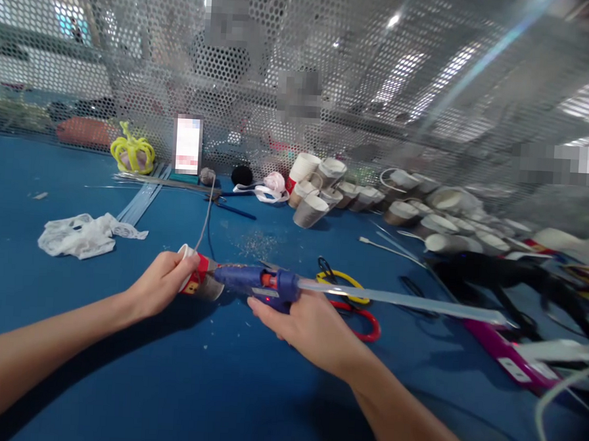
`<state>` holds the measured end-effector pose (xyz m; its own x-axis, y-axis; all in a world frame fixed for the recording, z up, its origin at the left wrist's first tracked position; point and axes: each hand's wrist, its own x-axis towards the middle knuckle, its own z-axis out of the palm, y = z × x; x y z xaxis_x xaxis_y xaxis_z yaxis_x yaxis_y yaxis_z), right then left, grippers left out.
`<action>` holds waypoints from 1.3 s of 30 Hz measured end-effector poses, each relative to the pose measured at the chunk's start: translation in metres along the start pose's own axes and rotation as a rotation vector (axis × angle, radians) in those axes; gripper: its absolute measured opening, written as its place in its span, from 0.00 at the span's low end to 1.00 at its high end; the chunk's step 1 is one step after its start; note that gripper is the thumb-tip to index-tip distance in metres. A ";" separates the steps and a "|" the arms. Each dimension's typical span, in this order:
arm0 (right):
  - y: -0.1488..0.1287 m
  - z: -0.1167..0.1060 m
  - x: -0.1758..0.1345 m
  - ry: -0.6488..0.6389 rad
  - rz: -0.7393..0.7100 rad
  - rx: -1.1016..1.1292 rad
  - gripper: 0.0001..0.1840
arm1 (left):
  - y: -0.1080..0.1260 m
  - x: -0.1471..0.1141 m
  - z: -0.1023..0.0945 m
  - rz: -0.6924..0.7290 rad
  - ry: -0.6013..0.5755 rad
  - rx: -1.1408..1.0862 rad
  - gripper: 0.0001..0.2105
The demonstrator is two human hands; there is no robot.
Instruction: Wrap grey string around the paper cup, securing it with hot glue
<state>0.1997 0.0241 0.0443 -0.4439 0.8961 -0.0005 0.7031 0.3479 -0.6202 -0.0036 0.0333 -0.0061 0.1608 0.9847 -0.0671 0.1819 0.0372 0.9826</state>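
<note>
My left hand grips a red and white paper cup, tilted on its side above the table. Part of the cup's wall is covered in grey material. A grey yarn strand runs from the cup up to a small grey yarn ball. In my right hand is a blue hot glue gun, its nozzle against or very near the cup's side. A long clear glue stick sticks out of the gun's back. Whether glue is coming out cannot be made out.
Crumpled white lace lies left, blue-handled pliers behind. Several covered cups stand along the perforated metal screen. Yellow and red loops, perhaps scissor handles, lie beside my right hand. A purple power strip and cables are at right.
</note>
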 end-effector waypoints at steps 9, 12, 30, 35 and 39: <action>0.001 0.004 -0.002 0.035 -0.066 -0.104 0.10 | 0.002 0.001 0.001 -0.024 0.006 -0.067 0.19; 0.000 0.004 -0.003 0.015 -0.101 -0.104 0.10 | 0.002 0.001 0.001 -0.026 -0.024 -0.104 0.18; 0.002 0.007 -0.005 0.022 -0.130 -0.088 0.09 | -0.001 0.002 0.001 -0.038 -0.053 -0.120 0.20; 0.002 0.007 -0.004 0.063 -0.098 -0.091 0.09 | -0.004 0.002 -0.001 -0.013 -0.045 -0.060 0.21; 0.004 0.006 0.000 0.082 -0.082 -0.110 0.07 | -0.005 0.001 -0.001 0.015 -0.022 0.026 0.20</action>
<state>0.1994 0.0243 0.0369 -0.4588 0.8813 0.1133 0.7247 0.4450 -0.5261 -0.0050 0.0345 -0.0105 0.1848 0.9812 -0.0560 0.2042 0.0174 0.9788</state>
